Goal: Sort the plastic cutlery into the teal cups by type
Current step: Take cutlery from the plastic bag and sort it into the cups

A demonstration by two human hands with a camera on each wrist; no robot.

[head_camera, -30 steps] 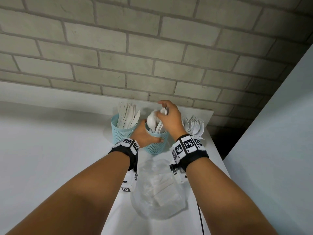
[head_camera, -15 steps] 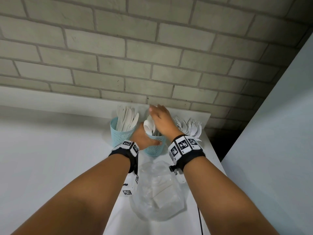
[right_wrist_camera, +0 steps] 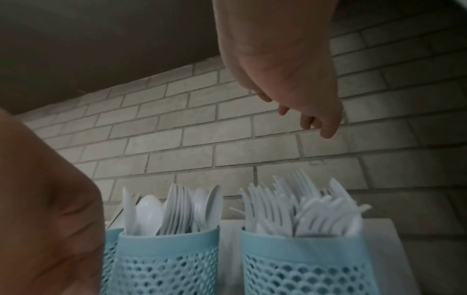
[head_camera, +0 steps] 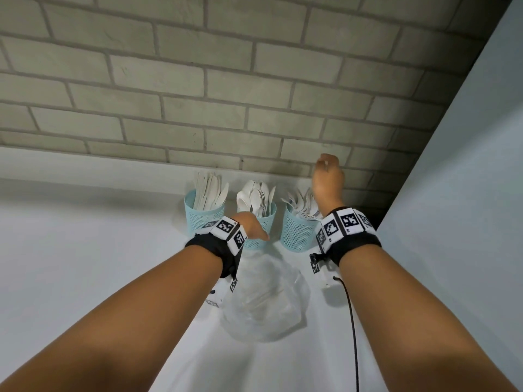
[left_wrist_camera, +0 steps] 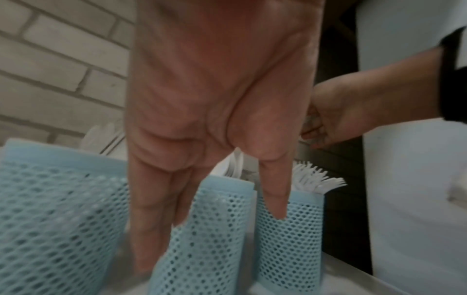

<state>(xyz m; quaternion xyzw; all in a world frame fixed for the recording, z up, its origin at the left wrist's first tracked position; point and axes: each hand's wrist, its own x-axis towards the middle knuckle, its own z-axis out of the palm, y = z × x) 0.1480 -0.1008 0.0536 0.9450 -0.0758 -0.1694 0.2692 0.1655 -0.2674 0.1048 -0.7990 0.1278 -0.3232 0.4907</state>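
Three teal mesh cups stand in a row by the brick wall. The left cup [head_camera: 202, 220] holds white knives [head_camera: 209, 190], the middle cup [head_camera: 261, 232] holds white spoons [head_camera: 254, 196], and the right cup [head_camera: 297, 233] holds white forks [head_camera: 300, 205]. My left hand [head_camera: 252, 226] is low at the front of the middle cup; its fingers [left_wrist_camera: 149, 229] point straight down along the mesh and hold nothing. My right hand [head_camera: 328, 178] hangs raised above the fork cup [right_wrist_camera: 303, 265], fingers loosely curled and empty in the right wrist view.
A crumpled clear plastic bag [head_camera: 266, 301] lies on the white table [head_camera: 85, 264] just in front of the cups. A black cable [head_camera: 352, 321] runs along the table's right edge. A pale wall panel [head_camera: 467, 207] rises close on the right, with a dark gap behind.
My right hand left the spoons in the middle cup and moved right and up over the fork cup. My left hand released its hold on the middle cup, and its fingers straightened.
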